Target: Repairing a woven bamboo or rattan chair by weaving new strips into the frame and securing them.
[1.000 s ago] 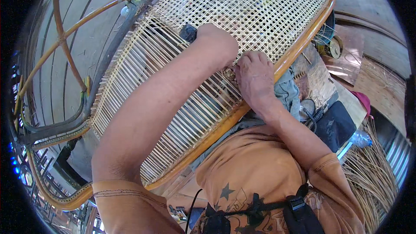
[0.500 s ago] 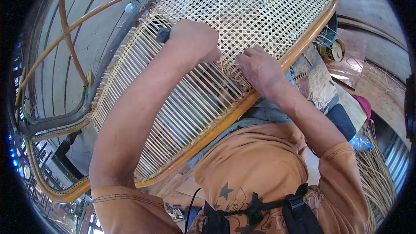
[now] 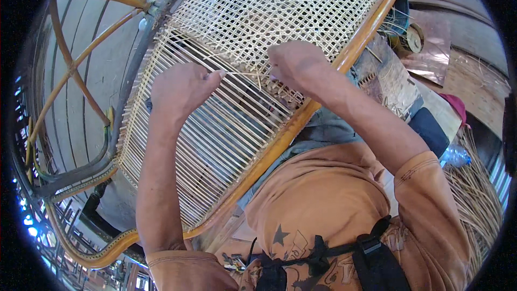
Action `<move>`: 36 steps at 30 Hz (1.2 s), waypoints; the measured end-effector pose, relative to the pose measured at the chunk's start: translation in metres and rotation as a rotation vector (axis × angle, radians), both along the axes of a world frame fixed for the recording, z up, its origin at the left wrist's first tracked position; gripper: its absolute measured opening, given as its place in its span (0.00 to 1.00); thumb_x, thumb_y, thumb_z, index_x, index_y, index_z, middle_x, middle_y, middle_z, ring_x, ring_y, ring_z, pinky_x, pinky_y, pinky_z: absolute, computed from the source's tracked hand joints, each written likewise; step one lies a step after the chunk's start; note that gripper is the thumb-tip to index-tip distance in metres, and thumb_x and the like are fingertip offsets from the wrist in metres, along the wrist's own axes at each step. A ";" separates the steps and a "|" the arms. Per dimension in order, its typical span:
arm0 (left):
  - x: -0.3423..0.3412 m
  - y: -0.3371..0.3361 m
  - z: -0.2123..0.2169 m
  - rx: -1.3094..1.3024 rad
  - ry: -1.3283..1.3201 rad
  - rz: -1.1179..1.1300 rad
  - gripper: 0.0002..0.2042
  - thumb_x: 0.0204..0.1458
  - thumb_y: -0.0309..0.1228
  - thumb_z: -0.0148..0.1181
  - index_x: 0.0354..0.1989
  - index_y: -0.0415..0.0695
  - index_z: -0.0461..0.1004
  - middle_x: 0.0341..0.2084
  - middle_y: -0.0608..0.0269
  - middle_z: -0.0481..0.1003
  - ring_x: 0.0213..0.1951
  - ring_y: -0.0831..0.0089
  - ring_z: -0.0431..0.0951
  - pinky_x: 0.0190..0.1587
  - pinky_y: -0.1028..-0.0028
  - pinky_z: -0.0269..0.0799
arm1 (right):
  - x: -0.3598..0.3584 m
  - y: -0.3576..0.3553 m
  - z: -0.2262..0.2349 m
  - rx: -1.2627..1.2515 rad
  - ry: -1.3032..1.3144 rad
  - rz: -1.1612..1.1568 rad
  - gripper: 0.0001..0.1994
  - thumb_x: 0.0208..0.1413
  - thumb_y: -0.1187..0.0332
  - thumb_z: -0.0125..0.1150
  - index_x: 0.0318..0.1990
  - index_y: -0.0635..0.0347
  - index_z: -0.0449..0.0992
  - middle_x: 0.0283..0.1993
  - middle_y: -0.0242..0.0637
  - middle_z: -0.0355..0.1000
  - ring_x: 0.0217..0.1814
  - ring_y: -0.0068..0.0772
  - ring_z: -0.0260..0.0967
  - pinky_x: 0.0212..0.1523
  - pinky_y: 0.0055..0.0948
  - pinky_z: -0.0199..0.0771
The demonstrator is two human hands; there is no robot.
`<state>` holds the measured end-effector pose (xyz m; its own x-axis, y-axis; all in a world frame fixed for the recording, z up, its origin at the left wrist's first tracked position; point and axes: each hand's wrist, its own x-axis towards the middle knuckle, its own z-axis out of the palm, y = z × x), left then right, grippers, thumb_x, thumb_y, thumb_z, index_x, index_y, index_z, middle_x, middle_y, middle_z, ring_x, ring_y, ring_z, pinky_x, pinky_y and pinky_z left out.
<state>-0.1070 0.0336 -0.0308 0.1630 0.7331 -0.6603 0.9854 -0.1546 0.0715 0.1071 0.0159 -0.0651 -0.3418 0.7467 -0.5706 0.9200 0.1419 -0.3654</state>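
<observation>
A large curved rattan frame lies across my lap. Its far part carries open-hole woven cane, and parallel cane strands fill the near left part. Over those strands my left hand is closed, thumb pressed to the fingers. A dark handle end juts from its little-finger side; the tool's other end is hidden. A thin cane strand runs from the thumb tip toward the weave's edge. There my right hand is closed, fingers curled under, and what they hold is hidden.
Another frame with crossed rattan poles stands at the left. On the right are a bundle of long cane, a clear plastic bottle, a dark pad and a round tin.
My left hand has drawn back left and down, away from the weave's edge. My right hand has shifted slightly up and left, and the whole view has moved a little.
</observation>
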 end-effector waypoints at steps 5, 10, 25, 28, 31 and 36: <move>0.024 0.006 0.031 0.181 -0.093 -0.159 0.23 0.49 0.52 0.48 0.23 0.43 0.78 0.18 0.51 0.75 0.26 0.55 0.77 0.30 0.60 0.72 | -0.001 -0.007 0.004 -0.128 0.735 -0.319 0.08 0.55 0.67 0.55 0.37 0.61 0.75 0.22 0.36 0.69 0.24 0.21 0.63 0.27 0.26 0.65; 0.042 0.010 0.022 0.095 -0.097 -0.182 0.21 0.50 0.48 0.49 0.22 0.43 0.78 0.19 0.51 0.75 0.26 0.56 0.78 0.30 0.59 0.73 | 0.001 -0.027 0.004 -0.071 0.566 -0.450 0.08 0.54 0.67 0.55 0.35 0.62 0.75 0.22 0.37 0.68 0.23 0.22 0.63 0.26 0.26 0.65; 0.063 0.014 -0.001 0.086 -0.066 -0.500 0.10 0.46 0.34 0.54 0.23 0.42 0.77 0.21 0.51 0.76 0.27 0.57 0.78 0.30 0.61 0.73 | 0.006 -0.063 -0.012 0.277 0.638 -0.506 0.07 0.51 0.73 0.58 0.37 0.62 0.73 0.31 0.41 0.72 0.30 0.37 0.70 0.35 0.29 0.71; 0.071 0.017 0.007 0.054 -0.063 -0.555 0.08 0.45 0.31 0.53 0.23 0.40 0.77 0.23 0.52 0.76 0.27 0.57 0.79 0.31 0.61 0.74 | 0.003 -0.066 -0.009 0.255 0.673 -0.552 0.05 0.50 0.71 0.55 0.33 0.61 0.73 0.32 0.46 0.71 0.37 0.49 0.69 0.38 0.40 0.71; 0.076 0.022 0.004 0.022 -0.046 -0.613 0.08 0.45 0.30 0.53 0.23 0.41 0.77 0.23 0.53 0.77 0.28 0.57 0.79 0.31 0.61 0.74 | 0.001 -0.066 -0.005 0.261 0.571 -0.508 0.05 0.49 0.74 0.59 0.35 0.62 0.73 0.31 0.41 0.71 0.34 0.38 0.71 0.37 0.30 0.71; 0.069 0.032 -0.004 0.048 -0.161 -0.758 0.06 0.43 0.30 0.55 0.23 0.43 0.77 0.22 0.54 0.77 0.28 0.57 0.79 0.31 0.62 0.74 | 0.000 -0.068 -0.005 0.299 0.508 -0.497 0.04 0.48 0.75 0.58 0.32 0.63 0.73 0.30 0.42 0.71 0.34 0.41 0.70 0.37 0.32 0.71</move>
